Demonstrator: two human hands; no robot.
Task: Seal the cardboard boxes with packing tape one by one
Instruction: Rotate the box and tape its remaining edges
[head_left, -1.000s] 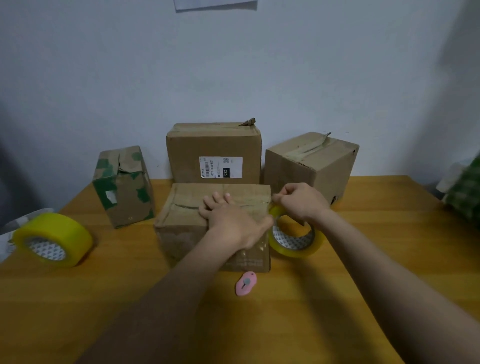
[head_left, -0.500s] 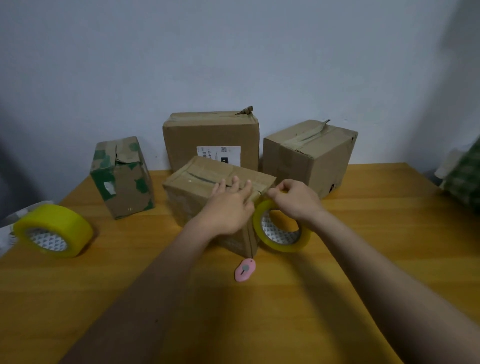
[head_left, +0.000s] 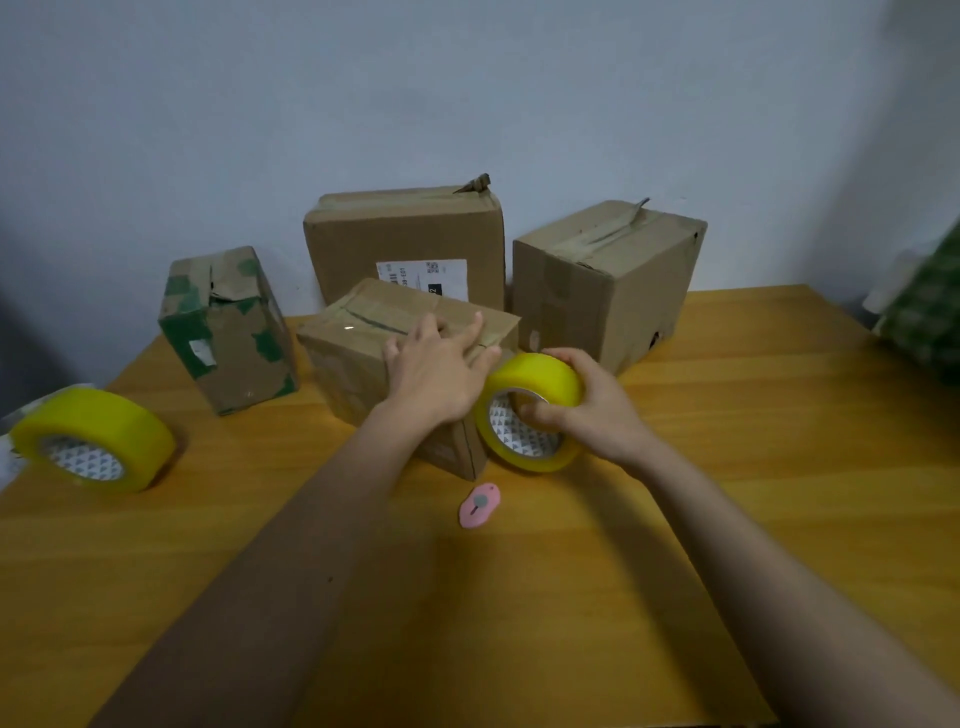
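A small cardboard box (head_left: 358, 348) stands turned at an angle in the middle of the wooden table (head_left: 753, 467). My left hand (head_left: 441, 369) lies on its top near the right corner, fingers spread and fairly straight. Right beside that corner, my right hand (head_left: 592, 410) grips a yellow roll of packing tape (head_left: 530, 384), thumb through its core and fingers over the outer rim. Whether a strip runs from the roll to the box is hidden by my hands.
Three more boxes stand behind: a green-patched one (head_left: 228, 327) at left, a labelled one (head_left: 410, 244) at the wall, a larger one (head_left: 608, 280) at right. A second yellow tape roll (head_left: 93, 441) lies far left. A pink cutter (head_left: 479, 505) lies before the box.
The small box has been turned so a corner faces me. My right hand has shifted from pinching the roll's top to gripping it through the core, rolled toward the box corner.
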